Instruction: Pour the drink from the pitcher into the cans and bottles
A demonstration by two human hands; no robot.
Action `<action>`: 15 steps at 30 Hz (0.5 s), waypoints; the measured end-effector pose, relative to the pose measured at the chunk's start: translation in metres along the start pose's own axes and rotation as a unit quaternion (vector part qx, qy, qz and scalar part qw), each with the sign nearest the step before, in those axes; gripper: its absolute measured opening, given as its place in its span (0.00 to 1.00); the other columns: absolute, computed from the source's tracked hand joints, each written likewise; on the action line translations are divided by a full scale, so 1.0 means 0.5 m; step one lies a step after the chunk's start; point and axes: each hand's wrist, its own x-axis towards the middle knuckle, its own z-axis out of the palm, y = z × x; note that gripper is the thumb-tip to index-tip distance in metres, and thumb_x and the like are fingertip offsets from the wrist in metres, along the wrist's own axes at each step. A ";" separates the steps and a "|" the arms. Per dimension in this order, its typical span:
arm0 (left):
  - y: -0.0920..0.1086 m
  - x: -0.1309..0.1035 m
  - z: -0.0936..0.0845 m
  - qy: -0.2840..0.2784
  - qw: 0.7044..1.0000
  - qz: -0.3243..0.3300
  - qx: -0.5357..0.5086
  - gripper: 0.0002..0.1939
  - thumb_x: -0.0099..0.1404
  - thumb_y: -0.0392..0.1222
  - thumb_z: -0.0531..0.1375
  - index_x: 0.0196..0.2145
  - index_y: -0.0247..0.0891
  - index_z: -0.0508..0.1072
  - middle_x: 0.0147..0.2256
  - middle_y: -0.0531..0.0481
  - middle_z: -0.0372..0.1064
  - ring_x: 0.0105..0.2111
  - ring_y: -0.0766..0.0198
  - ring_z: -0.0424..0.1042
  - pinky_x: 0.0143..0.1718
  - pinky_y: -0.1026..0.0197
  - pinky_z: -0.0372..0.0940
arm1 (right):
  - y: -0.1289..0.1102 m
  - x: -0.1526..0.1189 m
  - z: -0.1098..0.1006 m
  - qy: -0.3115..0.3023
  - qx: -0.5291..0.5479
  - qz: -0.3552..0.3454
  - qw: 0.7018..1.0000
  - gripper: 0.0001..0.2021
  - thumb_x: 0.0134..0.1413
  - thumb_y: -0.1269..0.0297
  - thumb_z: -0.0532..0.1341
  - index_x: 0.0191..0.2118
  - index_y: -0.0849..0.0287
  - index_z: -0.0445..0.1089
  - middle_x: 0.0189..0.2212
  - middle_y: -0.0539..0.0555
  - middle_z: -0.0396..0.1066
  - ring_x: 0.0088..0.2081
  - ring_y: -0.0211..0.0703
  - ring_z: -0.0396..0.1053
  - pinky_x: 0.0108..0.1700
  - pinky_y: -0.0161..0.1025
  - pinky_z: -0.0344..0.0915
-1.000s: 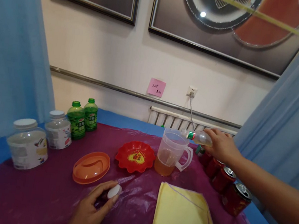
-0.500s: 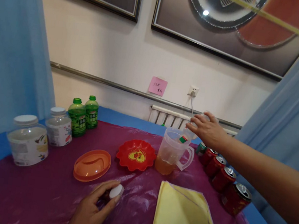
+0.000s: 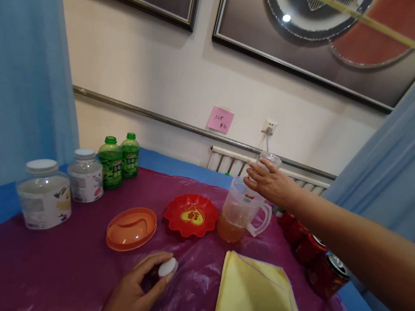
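Observation:
In my left hand point(image 3: 138, 286), low over the table, a white bottle cap point(image 3: 167, 267) is pinched between thumb and finger. My right hand point(image 3: 270, 184) grips a clear bottle point(image 3: 270, 158) whose round base points up. Its lower part reaches down into the mouth of a translucent plastic jug point(image 3: 238, 208), where a bit of label shows through the wall; the bottle's mouth I cannot make out. Amber liquid point(image 3: 231, 229) fills the bottom of the jug, whose handle faces right. Left of the jug lies a red scalloped plate point(image 3: 171, 222).
An orange oval dish point(image 3: 115, 240) and a folded yellow cloth point(image 3: 256, 305) lie on the purple table cover point(image 3: 73, 275). Two lidded clear jars point(image 3: 44, 203) and two green bottles point(image 3: 112, 168) stand at left. Several red cans point(image 3: 329, 278) line the right edge, partly behind my right forearm.
My right hand has shifted left and slightly down, turning the bottle more steeply base-up over the jug. The left hand keeps its hold on the cap, almost unmoved.

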 end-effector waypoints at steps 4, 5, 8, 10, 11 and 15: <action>0.005 -0.010 0.002 -0.009 1.000 -0.003 0.006 0.19 0.59 0.55 0.64 0.45 0.44 0.81 0.48 0.44 0.80 0.48 0.48 0.79 0.53 0.47 0.72 | 0.003 -0.015 0.006 -0.006 -0.042 0.025 0.999 0.18 0.62 0.79 0.55 0.52 0.56 0.72 0.54 0.58 0.73 0.60 0.50 0.63 0.66 0.56 0.49; 0.008 -0.013 0.001 -0.013 1.000 -0.006 0.010 0.20 0.58 0.55 0.64 0.45 0.44 0.81 0.48 0.44 0.80 0.48 0.48 0.79 0.53 0.47 0.72 | 0.005 -0.021 0.008 -0.009 -0.054 0.043 0.998 0.17 0.62 0.78 0.57 0.52 0.57 0.72 0.54 0.60 0.73 0.58 0.52 0.64 0.65 0.56 0.49; 0.016 -0.019 -0.005 -0.020 1.000 -0.003 0.017 0.19 0.58 0.55 0.65 0.45 0.45 0.80 0.47 0.45 0.80 0.47 0.49 0.79 0.53 0.47 0.73 | 0.011 -0.044 0.018 -0.022 -0.058 0.140 0.988 0.18 0.58 0.74 0.61 0.54 0.58 0.71 0.51 0.62 0.73 0.54 0.55 0.67 0.61 0.58 0.49; 0.022 -0.022 -0.012 -0.022 1.000 -0.003 0.014 0.20 0.59 0.56 0.64 0.45 0.45 0.80 0.46 0.45 0.80 0.45 0.50 0.79 0.49 0.50 0.74 | 0.015 -0.062 0.023 -0.019 -0.024 0.233 0.972 0.20 0.55 0.68 0.64 0.55 0.58 0.69 0.49 0.62 0.74 0.51 0.56 0.69 0.57 0.57 0.52; 0.026 -0.022 -0.016 -0.024 1.000 -0.007 0.008 0.20 0.59 0.56 0.64 0.46 0.45 0.80 0.44 0.45 0.80 0.43 0.51 0.80 0.47 0.52 0.75 | 0.016 -0.071 0.024 -0.007 0.000 0.284 0.959 0.22 0.55 0.63 0.65 0.55 0.59 0.68 0.48 0.62 0.74 0.49 0.57 0.69 0.55 0.56 0.54; 0.043 -0.017 -0.035 -0.014 0.999 -0.030 -0.030 0.23 0.58 0.56 0.66 0.46 0.41 0.79 0.39 0.45 0.81 0.38 0.53 0.80 0.42 0.55 0.76 | -0.009 -0.085 0.004 0.120 0.109 0.447 0.880 0.26 0.54 0.45 0.63 0.52 0.60 0.69 0.43 0.62 0.75 0.46 0.59 0.71 0.47 0.52 0.62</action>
